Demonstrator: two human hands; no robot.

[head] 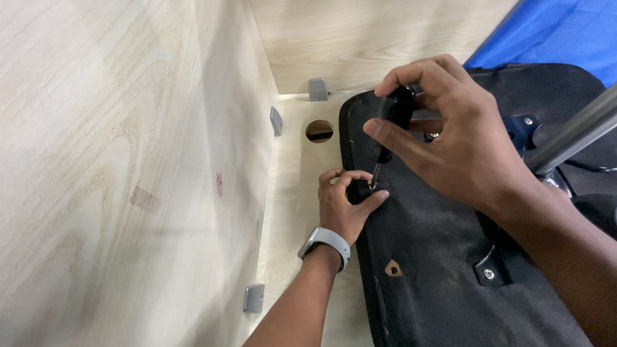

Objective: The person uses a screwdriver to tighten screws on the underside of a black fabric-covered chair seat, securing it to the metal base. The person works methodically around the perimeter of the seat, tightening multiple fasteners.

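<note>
Where light wood panels (116,160) meet, black fabric seat underside (443,270) lies.

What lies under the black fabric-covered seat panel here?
The black seat panel rests on a light wooden board with a round hole. Whatever lies beneath the panel's middle is covered.

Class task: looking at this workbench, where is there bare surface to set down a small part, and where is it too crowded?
Free: the pale wood strip between the side wall and the black seat base, below the round hole. Crowded: where the left hand and right hand work the screwdriver.
</note>
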